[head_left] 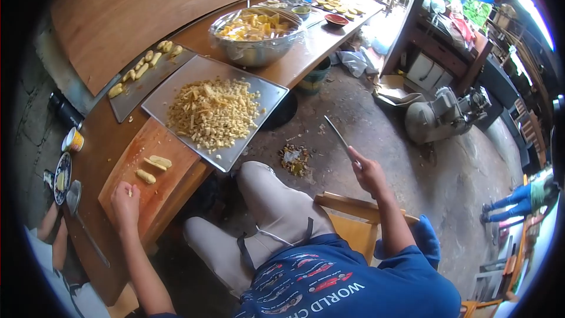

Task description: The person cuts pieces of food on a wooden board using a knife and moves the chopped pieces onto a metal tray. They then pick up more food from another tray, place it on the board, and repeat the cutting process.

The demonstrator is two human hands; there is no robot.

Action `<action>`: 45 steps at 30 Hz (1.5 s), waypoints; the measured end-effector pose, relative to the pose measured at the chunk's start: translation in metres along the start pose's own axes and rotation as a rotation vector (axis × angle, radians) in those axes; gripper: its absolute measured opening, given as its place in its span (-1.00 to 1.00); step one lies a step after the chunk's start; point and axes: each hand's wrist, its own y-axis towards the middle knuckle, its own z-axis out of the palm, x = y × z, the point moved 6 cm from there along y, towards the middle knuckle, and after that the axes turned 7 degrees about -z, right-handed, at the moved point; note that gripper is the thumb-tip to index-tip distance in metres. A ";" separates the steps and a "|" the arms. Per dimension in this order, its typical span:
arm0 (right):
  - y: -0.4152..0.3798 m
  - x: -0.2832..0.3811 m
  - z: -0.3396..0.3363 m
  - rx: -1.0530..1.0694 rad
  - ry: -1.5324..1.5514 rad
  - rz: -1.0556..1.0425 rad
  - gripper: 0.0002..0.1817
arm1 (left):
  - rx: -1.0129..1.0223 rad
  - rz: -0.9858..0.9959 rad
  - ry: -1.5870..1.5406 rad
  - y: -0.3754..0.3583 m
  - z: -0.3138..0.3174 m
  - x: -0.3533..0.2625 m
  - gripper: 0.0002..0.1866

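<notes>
My right hand point(369, 174) grips a knife point(337, 133) by its handle, out over the floor to the right of my legs, with the blade pointing up and left. Over the near end of the wooden cutting board point(126, 168), my left hand point(125, 201) is closed, with a small pale bit at its fingertips. Just beyond it on the board lie a whole peeled banana point(145, 176) and banana lengths point(158, 162) cut lengthwise. Past the board, a metal tray point(259, 86) bears a heap of diced banana point(212, 112).
Another tray point(120, 105) holds several peeled bananas point(141, 70). A steel bowl point(253, 53) of yellow chunks stands behind. A ladle point(74, 197), plate point(62, 179) and cup point(74, 140) are at left, near another person's arms point(53, 232). Scraps point(294, 159) lie on the floor.
</notes>
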 end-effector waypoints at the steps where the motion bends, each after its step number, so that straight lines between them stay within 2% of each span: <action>1: 0.003 -0.014 -0.002 0.009 -0.032 0.066 -0.36 | 0.014 -0.031 -0.018 -0.002 -0.006 -0.008 -0.78; 6: 0.027 -0.060 0.016 -0.078 0.001 0.206 -0.40 | -0.030 -0.072 -0.045 -0.006 -0.006 0.006 -0.76; 7: 0.030 -0.057 0.015 -0.077 0.007 0.201 -0.40 | 0.015 -0.148 -0.127 -0.003 -0.004 0.014 -0.76; 9: 0.026 -0.057 0.014 0.008 0.202 0.383 -0.41 | 0.049 -0.231 -0.213 0.006 0.001 0.035 -0.77; 11: 0.026 -0.086 0.031 -0.025 0.193 0.325 -0.40 | 0.082 -0.338 -0.467 0.020 0.012 0.066 -0.79; 12: 0.026 -0.096 0.035 -0.059 0.185 0.274 -0.39 | 0.081 -0.338 -0.470 0.025 0.006 0.054 -0.79; 14: 0.026 -0.086 0.029 -0.054 0.251 0.336 -0.39 | 0.265 -0.468 -0.670 0.046 -0.003 0.015 -0.82; 16: 0.025 -0.080 0.030 -0.028 0.322 0.392 -0.40 | 0.302 -0.319 -0.889 0.082 0.014 -0.017 -0.75; 19: 0.026 -0.073 0.031 -0.044 0.386 0.435 -0.42 | 0.386 -0.229 -1.039 0.140 0.049 -0.096 -0.65; 20: 0.025 -0.070 0.035 -0.010 0.394 0.411 -0.42 | 0.369 -0.267 -0.941 0.159 0.061 -0.118 -0.58; 21: 0.023 -0.072 0.037 0.004 0.367 0.387 -0.40 | 0.438 -0.263 -0.906 0.177 0.075 -0.140 -0.51; 24: 0.032 -0.083 0.045 0.027 0.342 0.341 -0.36 | 0.527 -0.222 -0.775 0.222 0.118 -0.187 -0.51; 26: 0.029 -0.086 0.046 0.046 0.329 0.351 -0.35 | 0.507 -0.267 -0.723 0.238 0.140 -0.207 -0.67; 29: 0.028 -0.077 0.041 0.015 0.382 0.427 -0.38 | 0.577 -0.217 -0.765 0.258 0.170 -0.216 -0.79; 31: 0.027 -0.079 0.043 0.027 0.382 0.423 -0.38 | 0.600 -0.206 -0.764 0.272 0.180 -0.212 -0.75; 36: 0.029 -0.085 0.047 0.063 0.359 0.382 -0.35 | 0.662 -0.169 -0.738 0.270 0.175 -0.215 -0.68; 39: 0.029 -0.079 0.042 0.047 0.327 0.377 -0.36 | 0.677 -0.183 -0.778 0.268 0.177 -0.216 -0.71; 41: 0.029 -0.074 0.038 0.025 0.344 0.388 -0.37 | 0.595 -0.108 -0.665 0.273 0.172 -0.220 -0.77; 45: 0.029 -0.072 0.034 0.004 0.323 0.385 -0.37 | 0.576 -0.101 -0.664 0.267 0.166 -0.232 -0.80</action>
